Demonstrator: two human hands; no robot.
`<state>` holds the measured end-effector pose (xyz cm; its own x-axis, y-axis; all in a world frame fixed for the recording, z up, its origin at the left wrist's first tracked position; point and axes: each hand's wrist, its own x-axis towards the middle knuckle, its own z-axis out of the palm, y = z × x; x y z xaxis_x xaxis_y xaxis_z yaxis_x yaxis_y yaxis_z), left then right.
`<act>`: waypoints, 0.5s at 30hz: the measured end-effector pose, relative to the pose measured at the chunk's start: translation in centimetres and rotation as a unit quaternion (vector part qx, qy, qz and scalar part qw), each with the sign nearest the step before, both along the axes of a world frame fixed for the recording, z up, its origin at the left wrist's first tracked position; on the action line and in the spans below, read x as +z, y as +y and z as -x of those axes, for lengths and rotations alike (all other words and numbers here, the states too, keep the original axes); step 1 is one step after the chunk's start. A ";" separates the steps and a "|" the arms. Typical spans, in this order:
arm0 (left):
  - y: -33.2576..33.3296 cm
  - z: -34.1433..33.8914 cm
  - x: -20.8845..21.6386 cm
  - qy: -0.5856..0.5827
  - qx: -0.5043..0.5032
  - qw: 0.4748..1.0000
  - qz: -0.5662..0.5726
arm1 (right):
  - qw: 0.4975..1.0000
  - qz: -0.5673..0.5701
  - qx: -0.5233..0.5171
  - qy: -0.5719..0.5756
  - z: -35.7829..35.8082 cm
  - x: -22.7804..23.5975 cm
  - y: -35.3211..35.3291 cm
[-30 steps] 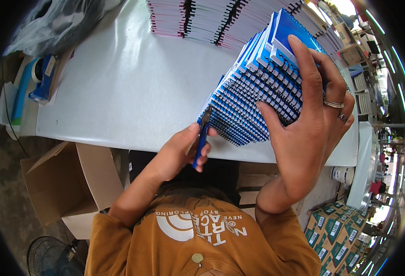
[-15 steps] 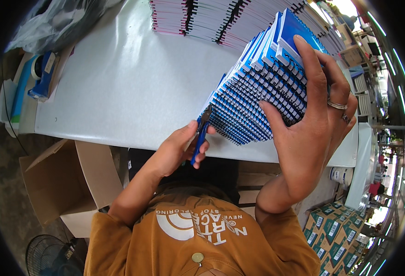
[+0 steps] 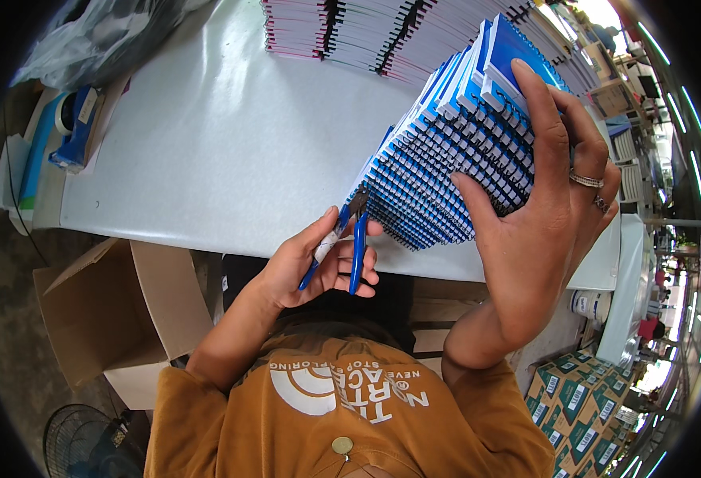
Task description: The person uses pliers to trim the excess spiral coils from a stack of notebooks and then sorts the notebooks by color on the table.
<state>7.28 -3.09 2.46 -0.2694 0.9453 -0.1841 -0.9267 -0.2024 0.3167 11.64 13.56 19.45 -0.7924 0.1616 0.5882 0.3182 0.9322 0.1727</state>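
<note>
A slanted stack of blue spiral-bound notebooks (image 3: 454,151) leans on the white table (image 3: 223,159). My right hand (image 3: 542,215) presses against its wire spines, fingers spread over the top, rings on two fingers. My left hand (image 3: 315,263) grips small blue-handled pliers (image 3: 350,235). Their dark jaws touch the wire binding at the stack's lower left corner.
More notebook stacks with pink and dark spines (image 3: 366,32) line the table's far side. A blue tape dispenser (image 3: 72,131) and a grey plastic bag (image 3: 95,36) lie at the left. An open cardboard box (image 3: 119,311) and a fan (image 3: 88,446) stand below; green-printed cartons (image 3: 581,398) at lower right.
My left hand has turned the pliers and brought the jaws up to the lowest spine of the stack. My right hand has shifted slightly on the spines.
</note>
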 end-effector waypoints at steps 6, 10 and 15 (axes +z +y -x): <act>0.1 0.3 -1.0 -0.047 0.000 0.998 -0.045 | 1.000 0.000 0.004 0.002 0.0 0.1 0.1; 0.8 -0.7 0.5 0.369 0.070 0.884 0.279 | 1.000 -0.002 0.005 0.008 0.0 0.1 0.1; 1.1 -1.3 -0.4 0.494 0.121 0.781 0.362 | 1.000 -0.001 0.009 0.010 0.1 0.1 0.0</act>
<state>8.56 -1.96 2.08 -0.7732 0.5887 -0.2358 -0.1192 0.2303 0.9658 11.55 13.56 19.55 -0.7832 0.1471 0.6042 0.3055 0.9373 0.1679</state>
